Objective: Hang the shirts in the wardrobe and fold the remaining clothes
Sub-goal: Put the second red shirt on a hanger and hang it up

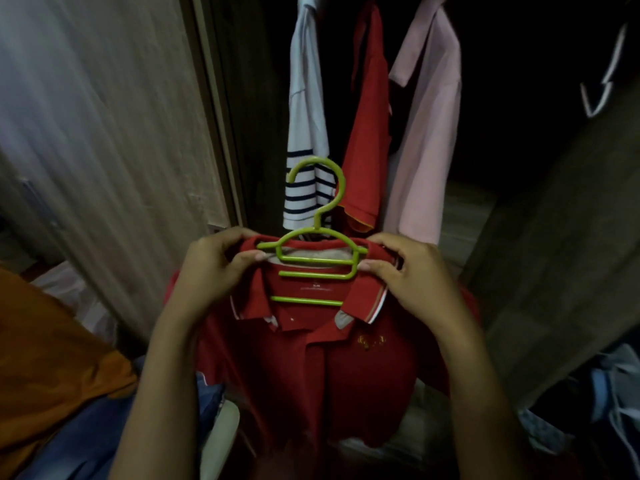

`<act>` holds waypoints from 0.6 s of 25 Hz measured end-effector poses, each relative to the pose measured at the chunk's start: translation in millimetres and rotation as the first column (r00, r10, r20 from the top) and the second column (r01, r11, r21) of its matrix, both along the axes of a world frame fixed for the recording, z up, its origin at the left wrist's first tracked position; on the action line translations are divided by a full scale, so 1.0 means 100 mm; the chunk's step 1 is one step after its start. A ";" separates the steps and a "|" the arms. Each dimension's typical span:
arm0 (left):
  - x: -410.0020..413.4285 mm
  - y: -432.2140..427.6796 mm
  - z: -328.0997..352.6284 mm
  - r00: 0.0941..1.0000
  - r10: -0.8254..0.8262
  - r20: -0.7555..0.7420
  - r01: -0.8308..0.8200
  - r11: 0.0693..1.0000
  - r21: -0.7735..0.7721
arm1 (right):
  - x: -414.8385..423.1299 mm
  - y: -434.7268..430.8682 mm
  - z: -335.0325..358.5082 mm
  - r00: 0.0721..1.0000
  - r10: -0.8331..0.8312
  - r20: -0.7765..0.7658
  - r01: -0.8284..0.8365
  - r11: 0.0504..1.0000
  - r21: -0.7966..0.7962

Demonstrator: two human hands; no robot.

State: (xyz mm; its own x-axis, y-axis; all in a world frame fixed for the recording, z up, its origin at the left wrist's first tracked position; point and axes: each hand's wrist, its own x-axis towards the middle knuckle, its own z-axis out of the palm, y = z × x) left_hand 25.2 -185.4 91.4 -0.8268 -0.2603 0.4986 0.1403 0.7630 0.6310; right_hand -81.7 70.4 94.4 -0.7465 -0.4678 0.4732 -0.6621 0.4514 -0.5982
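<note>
The fingers point(247, 256) of the left hand point(211, 265) were curled, thumb and fingertips pinching the collar edge of a red polo shirt point(311, 358) at one end of a green hanger point(318, 258). The right hand point(408, 268) mirrored it, its curled fingers pinching the shirt's other shoulder at the opposite end of the hanger. The hanger sat inside the neck opening, its hook upright and free, not on any rail. The shirt hung down between both forearms, front facing the camera, held just in front of the open wardrobe.

Inside the dark wardrobe beyond, three shirts were already hanging side by side: a white striped shirt point(304, 133), a red shirt point(367, 150) and a pink shirt point(429, 133). The rail itself was out of view.

An orange garment point(52, 358) and blue denim point(86, 438) lay piled at lower left, and pale blue clothes point(616, 393) at lower right, all unfolded. By the look of it, hanging was well advanced, this shirt awaited hooking, and folding had not begun.
</note>
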 end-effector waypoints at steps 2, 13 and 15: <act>-0.04 0.08 -0.09 1.000 -0.009 -0.005 0.010 0.997 0.073 | 0.02 0.09 -0.05 1.000 -0.014 0.017 0.013 0.999 0.038; -0.14 0.55 -0.55 0.927 -0.308 0.214 0.254 0.935 0.246 | 0.42 0.87 -0.52 0.954 -0.180 0.239 0.171 0.984 0.056; -0.13 0.64 -0.68 0.920 -0.329 0.214 0.279 0.931 0.236 | 0.60 1.05 -0.58 0.924 -0.275 0.264 0.257 0.961 0.100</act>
